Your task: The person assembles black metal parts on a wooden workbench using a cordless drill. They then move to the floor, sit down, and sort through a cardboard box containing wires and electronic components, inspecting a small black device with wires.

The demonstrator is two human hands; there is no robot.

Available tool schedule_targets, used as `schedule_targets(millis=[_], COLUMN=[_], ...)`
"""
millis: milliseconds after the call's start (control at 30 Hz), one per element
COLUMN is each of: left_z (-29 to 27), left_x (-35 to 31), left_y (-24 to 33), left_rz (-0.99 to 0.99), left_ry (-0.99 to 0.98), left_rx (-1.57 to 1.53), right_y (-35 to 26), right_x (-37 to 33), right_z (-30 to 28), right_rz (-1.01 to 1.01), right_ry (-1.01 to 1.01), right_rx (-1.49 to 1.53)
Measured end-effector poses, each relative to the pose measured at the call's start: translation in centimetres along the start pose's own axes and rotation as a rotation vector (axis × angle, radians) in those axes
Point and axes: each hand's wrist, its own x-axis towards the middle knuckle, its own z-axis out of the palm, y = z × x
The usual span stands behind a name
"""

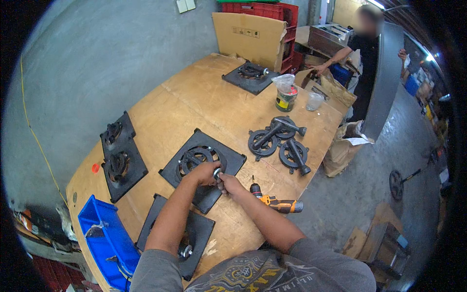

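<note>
A black square burner plate (231, 158) with a round cast burner (187, 158) in its middle lies on the wooden table in front of me. My left hand (205, 174) is closed over the burner's near right side, its fingers partly hidden. Beside it, my right hand (230, 185) pinches a small silver round fitting (217, 173) at the burner's edge, the two hands almost touching. Just right of my right forearm rests a yellow and black cordless drill (277, 203), with its bit pointing away from me.
Loose black burners (294, 155) lie to the right. Other burner plates lie at left (127, 163), far back (248, 85) and near me (197, 233). A blue bin (109, 238) stands at the left edge. A jar (286, 100) stands far right; beyond, a person holds a dark panel (386, 78).
</note>
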Motion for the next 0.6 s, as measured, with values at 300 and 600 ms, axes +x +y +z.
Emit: schedule_targets(millis=[300,600], left_z=[-2.3,-0.4], left_x=[0.5,1.2], left_y=[1.7,-0.5], left_rz=[-0.276,-0.138], left_ry=[-0.278,-0.199], left_rx=[-0.225,-0.067], right_y=[0.4,0.1], right_x=[-1.0,0.5], right_z=[0.9,0.1], right_rz=[-0.466,0.178], right_ry=[0.325,0.030], right_rx=[-0.822,0.129])
